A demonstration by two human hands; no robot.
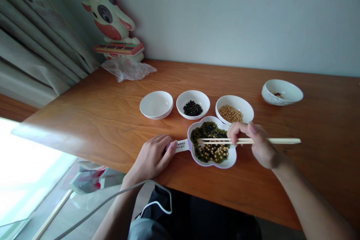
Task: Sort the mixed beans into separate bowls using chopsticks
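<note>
Pinches a pair of chopsticks [284, 141] in the right hand [260, 144], closed on them with no gap beyond their thickness. Wraps the left hand [153, 157] snugly round the handle [182, 146] of a petal-shaped dish [232, 155], near the front edge of the table [84, 120]. Aims the tips leftward into mixed beans [210, 153] in the dish. Has little room behind, with a bowl of tan beans [248, 110] and a bowl of black beans [203, 97] close by; more along the wood to either side. Cannot tell whether the tips hold a bean. Covers the dish's right side partly with the right hand. Cannot make out the bits in the far-right bowl [292, 92].
</note>
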